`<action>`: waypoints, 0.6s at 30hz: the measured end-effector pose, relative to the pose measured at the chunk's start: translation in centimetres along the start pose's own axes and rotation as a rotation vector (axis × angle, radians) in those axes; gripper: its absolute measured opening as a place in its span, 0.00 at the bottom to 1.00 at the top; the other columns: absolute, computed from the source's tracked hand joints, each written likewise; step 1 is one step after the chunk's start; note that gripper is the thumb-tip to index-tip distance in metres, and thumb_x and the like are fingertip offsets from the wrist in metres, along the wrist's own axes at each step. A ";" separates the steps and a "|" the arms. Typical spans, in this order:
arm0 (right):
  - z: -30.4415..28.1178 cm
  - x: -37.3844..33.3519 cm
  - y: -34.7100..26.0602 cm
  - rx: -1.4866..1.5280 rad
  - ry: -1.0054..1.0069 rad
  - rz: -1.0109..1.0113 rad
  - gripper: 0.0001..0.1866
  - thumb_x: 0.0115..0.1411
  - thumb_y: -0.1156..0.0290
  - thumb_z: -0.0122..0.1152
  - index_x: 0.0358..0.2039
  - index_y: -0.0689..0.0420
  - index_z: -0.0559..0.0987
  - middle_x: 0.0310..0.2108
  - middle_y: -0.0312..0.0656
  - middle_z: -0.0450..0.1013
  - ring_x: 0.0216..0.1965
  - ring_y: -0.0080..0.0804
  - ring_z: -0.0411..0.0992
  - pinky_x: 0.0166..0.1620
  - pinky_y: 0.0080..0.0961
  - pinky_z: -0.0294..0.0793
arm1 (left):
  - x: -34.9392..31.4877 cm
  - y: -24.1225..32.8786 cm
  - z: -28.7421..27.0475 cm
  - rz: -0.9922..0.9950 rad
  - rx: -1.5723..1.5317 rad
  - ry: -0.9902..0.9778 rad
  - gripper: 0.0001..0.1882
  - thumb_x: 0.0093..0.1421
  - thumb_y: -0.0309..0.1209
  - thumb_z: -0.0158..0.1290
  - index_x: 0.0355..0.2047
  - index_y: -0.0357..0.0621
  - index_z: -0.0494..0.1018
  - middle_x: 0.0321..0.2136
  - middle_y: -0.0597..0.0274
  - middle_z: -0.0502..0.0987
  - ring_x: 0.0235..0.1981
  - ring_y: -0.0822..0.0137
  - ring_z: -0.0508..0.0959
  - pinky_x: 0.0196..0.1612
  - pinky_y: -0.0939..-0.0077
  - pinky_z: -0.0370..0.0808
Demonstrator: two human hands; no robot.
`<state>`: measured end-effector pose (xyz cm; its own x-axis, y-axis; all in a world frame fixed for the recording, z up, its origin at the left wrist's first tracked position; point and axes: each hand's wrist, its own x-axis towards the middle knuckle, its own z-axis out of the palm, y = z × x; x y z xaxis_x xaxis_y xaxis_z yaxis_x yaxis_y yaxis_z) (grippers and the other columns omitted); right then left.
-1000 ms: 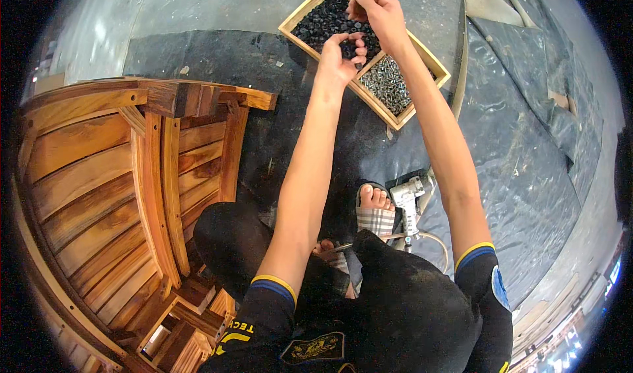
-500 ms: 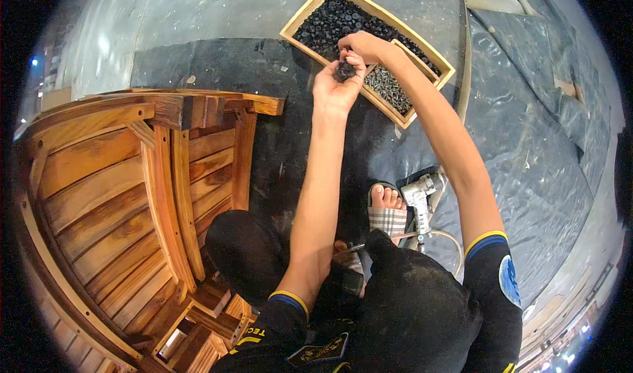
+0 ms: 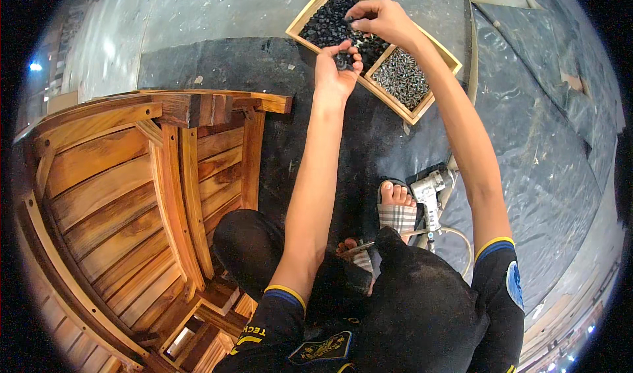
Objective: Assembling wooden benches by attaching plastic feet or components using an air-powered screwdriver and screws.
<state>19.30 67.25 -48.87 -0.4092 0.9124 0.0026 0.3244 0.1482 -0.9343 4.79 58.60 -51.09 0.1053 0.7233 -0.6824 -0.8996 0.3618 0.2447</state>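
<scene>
My left hand (image 3: 335,80) is turned palm up beside the near edge of a wooden box (image 3: 450,55). Its fingers curl round several small black round pieces (image 3: 343,60) lying in the palm. Over the box, my right hand (image 3: 388,22) has thumb and fingertips pinched together at a dark bit that looks like one of the same black pieces. Loose black round pieces (image 3: 324,22) fill the larger part of the box. A smaller compartment at its near right holds many short metal screws (image 3: 400,80).
Slatted wooden furniture (image 3: 109,182) stands close on my left, a beam end reaching toward my arm. A silver air tool (image 3: 430,198) with a hose (image 3: 466,242) lies by my sandalled foot (image 3: 397,208). Dark sheeting (image 3: 527,129) with folds covers the floor at right.
My right hand has moved up and right, away from my left hand, over the black pieces. The screw compartment now shows more fully. My left hand still cups its pieces.
</scene>
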 end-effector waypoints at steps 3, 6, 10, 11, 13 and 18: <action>0.0 -0.3 -4.1 0.014 -0.164 -0.140 0.11 0.51 0.73 0.62 0.36 0.59 0.80 0.32 0.39 0.77 0.33 0.25 0.75 0.36 0.23 0.75 | 1.1 1.6 0.4 -0.041 -0.008 -0.075 0.12 0.61 0.31 0.35 0.37 0.36 0.66 0.31 0.54 0.67 0.29 0.62 0.66 0.27 0.70 0.64; -0.1 -0.7 -4.5 -0.266 -0.193 -0.338 0.11 0.50 0.73 0.62 0.36 0.59 0.79 0.31 0.40 0.77 0.32 0.27 0.75 0.36 0.23 0.75 | 1.9 1.2 2.1 -0.041 -0.029 -0.080 0.11 0.62 0.32 0.35 0.41 0.39 0.60 0.33 0.55 0.64 0.29 0.63 0.66 0.26 0.69 0.63; 0.3 -1.1 -4.0 -0.217 -0.038 -0.274 0.10 0.50 0.73 0.61 0.35 0.59 0.80 0.27 0.39 0.76 0.26 0.25 0.74 0.32 0.23 0.74 | 2.3 1.1 2.1 -0.126 -0.058 -0.195 0.10 0.62 0.31 0.38 0.42 0.41 0.57 0.33 0.55 0.63 0.29 0.63 0.65 0.25 0.72 0.62; 0.4 -1.2 -3.8 -0.161 -0.004 -0.224 0.11 0.51 0.73 0.60 0.37 0.59 0.79 0.25 0.38 0.76 0.25 0.23 0.73 0.31 0.22 0.74 | 2.4 1.2 2.0 -0.173 -0.075 -0.185 0.10 0.61 0.30 0.40 0.42 0.41 0.57 0.33 0.55 0.62 0.28 0.62 0.65 0.25 0.73 0.62; 0.4 -1.2 -3.3 -0.072 0.003 -0.136 0.11 0.52 0.73 0.60 0.37 0.59 0.79 0.25 0.37 0.75 0.26 0.23 0.73 0.31 0.22 0.74 | 2.4 1.4 1.5 -0.180 -0.055 -0.233 0.10 0.60 0.29 0.41 0.41 0.39 0.58 0.32 0.54 0.63 0.28 0.62 0.65 0.25 0.73 0.62; -1.1 -1.0 0.4 -0.067 0.117 -0.036 0.13 0.52 0.72 0.59 0.40 0.58 0.78 0.27 0.39 0.76 0.29 0.26 0.75 0.33 0.23 0.74 | 2.1 1.3 0.9 -0.227 0.039 -0.352 0.09 0.55 0.26 0.44 0.36 0.34 0.63 0.30 0.52 0.65 0.28 0.62 0.65 0.25 0.74 0.62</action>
<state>20.74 66.84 -48.85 -0.3205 0.9437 0.0815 0.3689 0.2036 -0.9069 4.24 61.09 -51.57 0.4433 0.7770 -0.4468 -0.8211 0.5520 0.1454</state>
